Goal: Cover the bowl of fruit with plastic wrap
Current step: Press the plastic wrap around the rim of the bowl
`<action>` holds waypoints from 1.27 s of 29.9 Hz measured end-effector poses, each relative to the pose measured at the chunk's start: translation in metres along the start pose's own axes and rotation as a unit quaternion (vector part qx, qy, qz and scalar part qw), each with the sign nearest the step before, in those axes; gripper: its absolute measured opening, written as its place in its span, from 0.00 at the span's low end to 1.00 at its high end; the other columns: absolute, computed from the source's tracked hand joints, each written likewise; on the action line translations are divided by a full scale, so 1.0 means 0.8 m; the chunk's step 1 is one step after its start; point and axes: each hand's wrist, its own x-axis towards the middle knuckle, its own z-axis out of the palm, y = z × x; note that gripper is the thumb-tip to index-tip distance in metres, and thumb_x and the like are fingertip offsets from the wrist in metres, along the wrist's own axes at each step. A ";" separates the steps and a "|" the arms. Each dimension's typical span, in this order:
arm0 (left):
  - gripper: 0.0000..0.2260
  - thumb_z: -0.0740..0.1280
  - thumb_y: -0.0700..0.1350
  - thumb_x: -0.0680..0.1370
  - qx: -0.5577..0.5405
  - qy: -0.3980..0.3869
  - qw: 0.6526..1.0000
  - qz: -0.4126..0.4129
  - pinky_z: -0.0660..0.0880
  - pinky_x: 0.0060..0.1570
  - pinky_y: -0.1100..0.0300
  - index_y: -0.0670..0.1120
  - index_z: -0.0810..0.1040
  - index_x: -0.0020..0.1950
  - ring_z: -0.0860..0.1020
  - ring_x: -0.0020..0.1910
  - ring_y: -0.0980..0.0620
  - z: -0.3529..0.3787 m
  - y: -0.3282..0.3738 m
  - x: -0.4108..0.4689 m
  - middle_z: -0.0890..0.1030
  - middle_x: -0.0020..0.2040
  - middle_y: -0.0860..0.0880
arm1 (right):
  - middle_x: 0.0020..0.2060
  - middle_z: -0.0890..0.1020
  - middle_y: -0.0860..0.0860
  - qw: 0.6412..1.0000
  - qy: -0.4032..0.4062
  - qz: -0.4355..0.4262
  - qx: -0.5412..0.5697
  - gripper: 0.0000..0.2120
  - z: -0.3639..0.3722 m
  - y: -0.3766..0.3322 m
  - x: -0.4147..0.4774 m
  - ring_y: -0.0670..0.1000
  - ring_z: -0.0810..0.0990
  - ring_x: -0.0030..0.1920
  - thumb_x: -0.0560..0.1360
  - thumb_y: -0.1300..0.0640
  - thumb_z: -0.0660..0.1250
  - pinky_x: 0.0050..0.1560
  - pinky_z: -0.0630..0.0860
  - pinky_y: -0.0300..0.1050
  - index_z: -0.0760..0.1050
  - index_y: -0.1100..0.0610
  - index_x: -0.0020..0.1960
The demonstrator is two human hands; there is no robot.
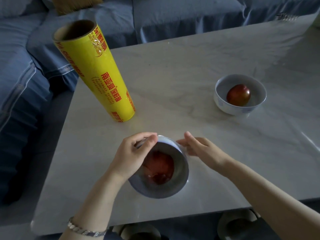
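Observation:
A pale bowl (180, 172) with red fruit (159, 168) inside stands near the table's front edge; a film of plastic wrap seems to lie over its mouth, blurring the fruit. My left hand (133, 154) curls over the bowl's far left rim, thumb and fingers pinching there. My right hand (197, 147) lies with straight fingers against the bowl's far right side. The yellow roll of plastic wrap (97, 73) stands upright at the table's left.
A second bowl (223, 101) holding one red fruit (238, 95) sits at the right on the grey marble table (181, 66). A blue sofa (26, 75) runs along the left and back. Two round stools show under the table's front edge.

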 end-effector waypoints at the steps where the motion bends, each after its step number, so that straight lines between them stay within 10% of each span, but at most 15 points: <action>1: 0.09 0.65 0.57 0.70 -0.016 0.016 1.000 -0.010 0.69 0.43 0.77 0.55 0.82 0.42 0.79 0.42 0.68 0.000 -0.002 0.000 0.83 0.38 0.62 | 0.51 0.83 0.56 0.999 -0.013 0.018 0.046 0.25 -0.002 0.003 -0.006 0.52 0.80 0.52 0.78 0.44 0.51 0.63 0.73 0.51 0.78 0.60 0.57; 4: 0.12 0.67 0.52 0.76 -0.037 0.070 0.996 -0.032 0.69 0.37 0.73 0.45 0.83 0.41 0.75 0.37 0.59 0.008 -0.002 -0.001 0.79 0.37 0.52 | 0.46 0.83 0.57 0.993 -0.024 -0.002 0.117 0.22 -0.006 0.005 -0.023 0.50 0.81 0.46 0.78 0.48 0.54 0.52 0.78 0.41 0.78 0.63 0.54; 9: 0.15 0.62 0.48 0.78 -0.087 0.125 0.986 -0.074 0.69 0.31 0.74 0.50 0.79 0.33 0.74 0.29 0.65 0.041 0.008 -0.008 0.79 0.27 0.61 | 0.42 0.85 0.55 0.994 0.095 -0.052 0.010 0.14 -0.019 -0.011 -0.029 0.53 0.83 0.45 0.74 0.46 0.63 0.52 0.78 0.51 0.82 0.53 0.45; 18: 0.15 0.56 0.41 0.80 -0.081 -0.004 0.995 -0.061 0.69 0.46 0.79 0.56 0.79 0.49 0.76 0.47 0.73 0.036 0.006 0.001 0.79 0.50 0.63 | 0.34 0.85 0.44 0.987 0.146 -0.008 -0.064 0.14 -0.019 -0.024 -0.029 0.42 0.82 0.38 0.66 0.39 0.68 0.46 0.79 0.44 0.83 0.48 0.40; 22: 0.10 0.60 0.43 0.77 -0.060 -0.030 0.994 -0.091 0.74 0.43 0.66 0.53 0.80 0.42 0.79 0.44 0.59 0.030 0.016 0.014 0.82 0.44 0.55 | 0.31 0.83 0.43 0.981 0.167 -0.040 -0.096 0.08 -0.016 -0.042 -0.021 0.39 0.78 0.32 0.68 0.46 0.70 0.37 0.73 0.34 0.82 0.48 0.34; 30: 0.09 0.60 0.55 0.70 -0.003 -0.023 0.999 -0.024 0.67 0.32 0.72 0.51 0.73 0.37 0.72 0.32 0.61 0.042 0.017 0.010 0.75 0.32 0.49 | 0.31 0.79 0.50 0.991 0.124 0.008 0.055 0.11 -0.020 -0.057 -0.008 0.46 0.77 0.31 0.77 0.59 0.62 0.38 0.75 0.38 0.75 0.58 0.36; 38: 0.08 0.61 0.51 0.69 -0.033 0.009 0.999 -0.008 0.70 0.41 0.75 0.57 0.79 0.36 0.77 0.40 0.67 0.043 0.009 0.003 0.81 0.36 0.62 | 0.26 0.74 0.50 0.990 -0.054 0.114 0.069 0.06 -0.038 -0.072 0.015 0.43 0.70 0.22 0.76 0.62 0.62 0.27 0.71 0.33 0.74 0.61 0.42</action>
